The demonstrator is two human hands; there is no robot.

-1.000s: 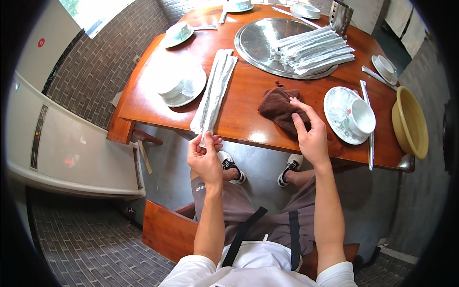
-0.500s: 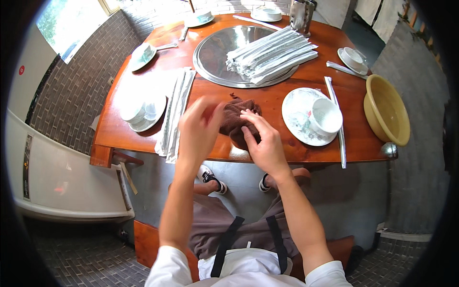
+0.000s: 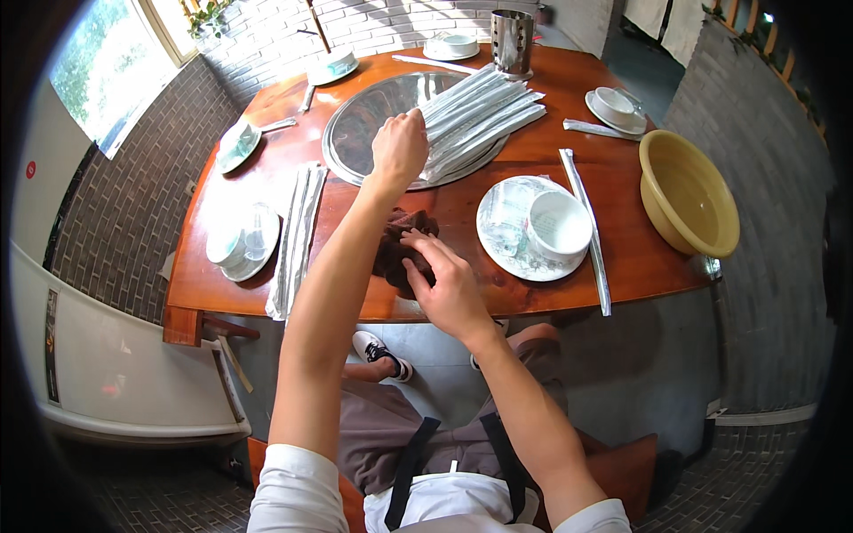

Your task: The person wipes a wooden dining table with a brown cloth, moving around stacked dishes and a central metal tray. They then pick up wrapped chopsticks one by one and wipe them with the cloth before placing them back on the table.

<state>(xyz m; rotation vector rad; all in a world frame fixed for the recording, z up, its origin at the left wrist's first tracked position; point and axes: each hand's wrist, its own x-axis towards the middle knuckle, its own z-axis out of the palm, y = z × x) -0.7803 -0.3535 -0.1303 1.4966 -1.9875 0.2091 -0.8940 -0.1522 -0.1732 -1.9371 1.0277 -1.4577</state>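
Note:
My left hand (image 3: pixel 400 148) reaches over the near edge of the round metal tray (image 3: pixel 351 169). Its fingers are curled closed at the left end of a pile of long, paper-wrapped sticks (image 3: pixel 484 115); the fingertips are hidden, so what they hold does not show. My right hand (image 3: pixel 449 289) grips a crumpled brown cloth (image 3: pixel 410 222) near the table's front edge, thumb on one side and fingers across it. My left forearm hides part of the cloth.
Right of the cloth, a white bowl (image 3: pixel 559 224) sits on a plate (image 3: pixel 502 249) beside one wrapped stick packet (image 3: pixel 586 231). More packets (image 3: pixel 298 235) lie at left. A yellow basin (image 3: pixel 653 200) stands at the right edge, a metal canister (image 3: pixel 512 44) at the back.
My left hand has left the cloth and moved forward to the pile on the tray. My right hand stays on the cloth. The whole view has shifted slightly.

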